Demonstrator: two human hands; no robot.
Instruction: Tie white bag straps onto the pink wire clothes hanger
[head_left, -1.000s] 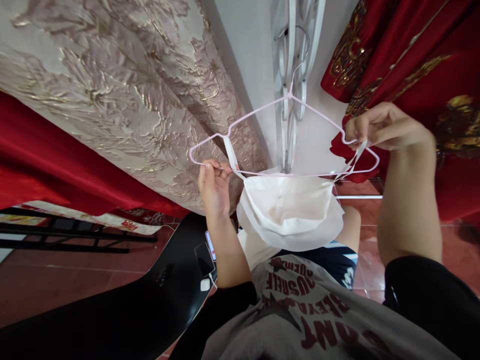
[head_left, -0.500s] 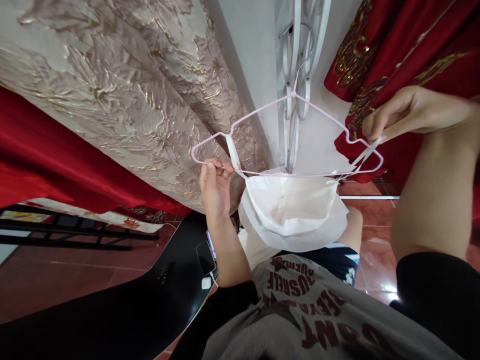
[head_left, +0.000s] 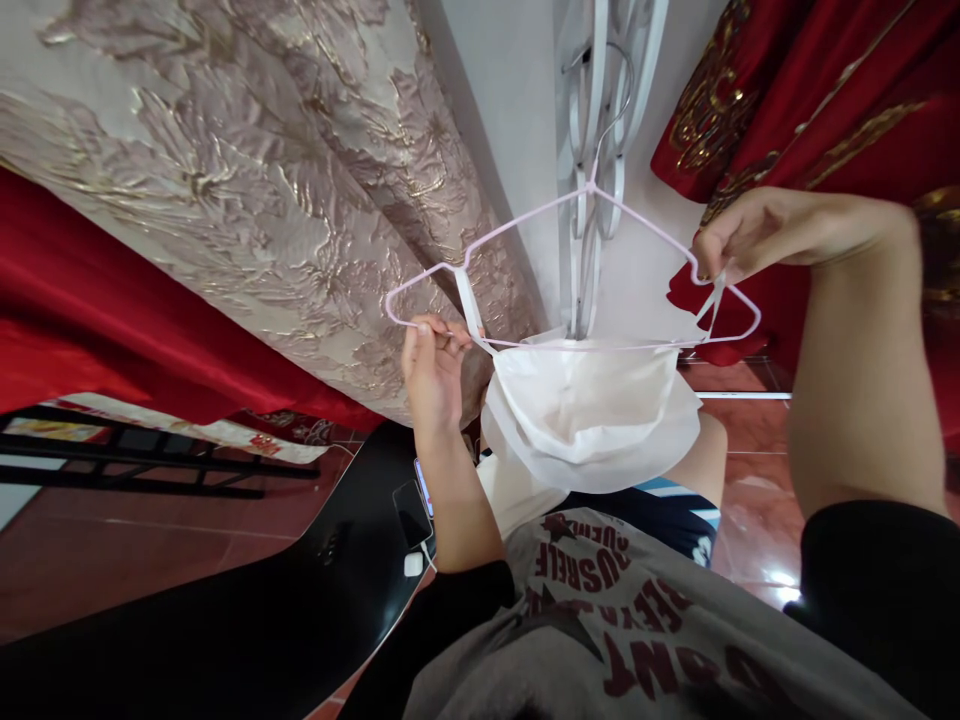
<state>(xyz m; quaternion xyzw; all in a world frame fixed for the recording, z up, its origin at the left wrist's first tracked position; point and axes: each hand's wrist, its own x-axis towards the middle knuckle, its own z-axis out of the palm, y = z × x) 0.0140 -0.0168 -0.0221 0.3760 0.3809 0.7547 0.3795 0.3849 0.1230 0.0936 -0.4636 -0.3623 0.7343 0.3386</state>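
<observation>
A pink clothes hanger (head_left: 540, 208) hangs by its metal hook from the white metal rack. Below its bottom bar droops a white garment (head_left: 592, 400) with thin straps. The left strap (head_left: 470, 303) loops over the hanger's left notch. My left hand (head_left: 437, 365) pinches the hanger's bottom bar near its left end, close to that strap. My right hand (head_left: 757, 235) is closed on the right strap (head_left: 716, 300), pulling it up beside the hanger's right notch. Part of the garment lies behind its front layer and cannot be made out.
A white metal rack (head_left: 598, 90) stands against the wall. Pale embossed curtain fabric (head_left: 262, 180) is at left, red gold-trimmed fabric (head_left: 810, 110) at right. A phone (head_left: 411, 515) and a small white case (head_left: 413, 565) rest on a black glossy surface (head_left: 225, 620).
My right hand has moved left with the right strap, from outside the hanger's right end to its notch. My left hand has stayed on the bottom bar.
</observation>
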